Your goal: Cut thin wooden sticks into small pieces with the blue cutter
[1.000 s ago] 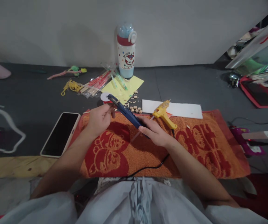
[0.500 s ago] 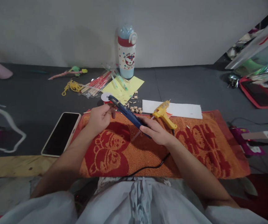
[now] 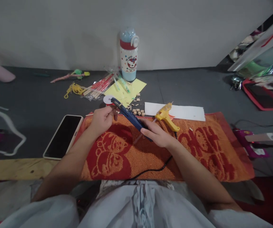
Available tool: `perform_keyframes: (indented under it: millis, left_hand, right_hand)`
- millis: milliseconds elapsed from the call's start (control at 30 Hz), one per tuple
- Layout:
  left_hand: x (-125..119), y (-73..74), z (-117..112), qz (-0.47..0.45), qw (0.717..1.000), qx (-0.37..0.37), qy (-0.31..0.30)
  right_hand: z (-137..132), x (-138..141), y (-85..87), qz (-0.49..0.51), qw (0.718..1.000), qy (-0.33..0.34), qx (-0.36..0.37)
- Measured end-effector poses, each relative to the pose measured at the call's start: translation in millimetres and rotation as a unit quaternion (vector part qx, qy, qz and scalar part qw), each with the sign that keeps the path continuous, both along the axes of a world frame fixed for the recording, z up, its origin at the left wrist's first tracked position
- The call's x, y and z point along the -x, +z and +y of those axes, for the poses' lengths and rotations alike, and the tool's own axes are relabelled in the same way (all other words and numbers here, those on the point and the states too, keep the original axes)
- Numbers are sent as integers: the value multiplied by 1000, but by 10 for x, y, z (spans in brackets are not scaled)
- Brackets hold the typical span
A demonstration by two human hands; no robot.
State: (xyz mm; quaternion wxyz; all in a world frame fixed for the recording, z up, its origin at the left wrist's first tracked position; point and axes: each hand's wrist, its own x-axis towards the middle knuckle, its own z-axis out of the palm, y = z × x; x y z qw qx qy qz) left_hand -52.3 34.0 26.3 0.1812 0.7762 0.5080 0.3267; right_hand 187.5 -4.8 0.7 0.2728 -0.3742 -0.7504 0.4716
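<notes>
In my right hand is a dark blue plier-like cutting tool, its handles in my closed fingers and its head pointing up and left. My left hand is pinched close beside that head. A thin wooden stick shows as a short pale end at the jaws; my left fingers hide the rest. Both hands are above an orange and red towel. Small cut wooden pieces lie just beyond the tool. A yellow glue gun rests to the right of it.
Behind the tool are a yellow paper, wrapped sticks and an upright bottle. A white strip lies under the glue gun's nozzle. Left of the towel is a phone. A black cord crosses the towel.
The view has shifted very slightly. Both hands and the blue tool keep almost the same position and hold.
</notes>
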Motion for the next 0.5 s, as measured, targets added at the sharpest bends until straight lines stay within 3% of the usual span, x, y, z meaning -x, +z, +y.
perform_keyframes:
  millis: [500]
  left_hand:
    - [-61, -10, -40, -72, 997, 26, -6]
  right_hand:
    - [-61, 15, 23, -21, 996, -15, -83]
